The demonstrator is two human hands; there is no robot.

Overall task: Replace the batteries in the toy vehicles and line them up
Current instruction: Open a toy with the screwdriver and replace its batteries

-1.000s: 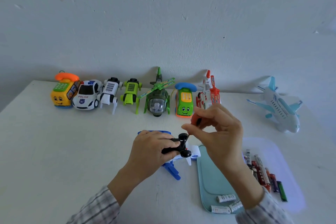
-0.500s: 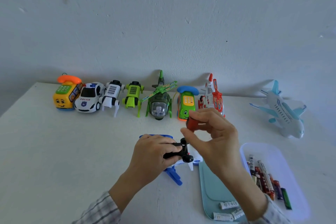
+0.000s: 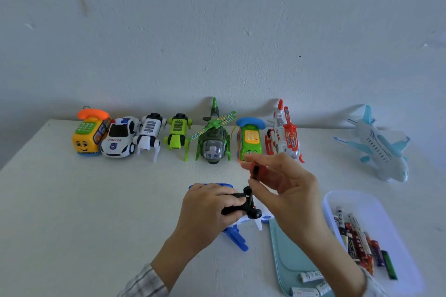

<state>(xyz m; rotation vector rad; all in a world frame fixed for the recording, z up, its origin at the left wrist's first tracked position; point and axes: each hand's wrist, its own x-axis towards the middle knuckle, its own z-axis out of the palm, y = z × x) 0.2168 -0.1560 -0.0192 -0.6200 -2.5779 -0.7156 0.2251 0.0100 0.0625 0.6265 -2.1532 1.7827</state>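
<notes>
My left hand (image 3: 207, 212) grips an upturned blue and white toy plane (image 3: 237, 240) on the table, its black wheels (image 3: 251, 205) facing up. My right hand (image 3: 284, 190) pinches the red handle of a small screwdriver (image 3: 255, 172) that stands upright over the toy's underside. Several toy vehicles stand in a row by the wall: a yellow phone car (image 3: 89, 136), a police car (image 3: 119, 138), a white robot dog (image 3: 149, 134), a green robot dog (image 3: 177, 134), a green helicopter (image 3: 213, 142), a green phone car (image 3: 249, 141) and a red and white jet (image 3: 283, 134).
A light blue airliner toy (image 3: 379, 146) sits apart at the back right. A clear tray (image 3: 395, 243) at the right holds several batteries (image 3: 357, 241). A teal tray (image 3: 287, 260) near the front edge holds white batteries (image 3: 311, 276).
My right hand has turned the screwdriver's handle between its fingers and shifted slightly. My left hand keeps its grip on the upturned plane.
</notes>
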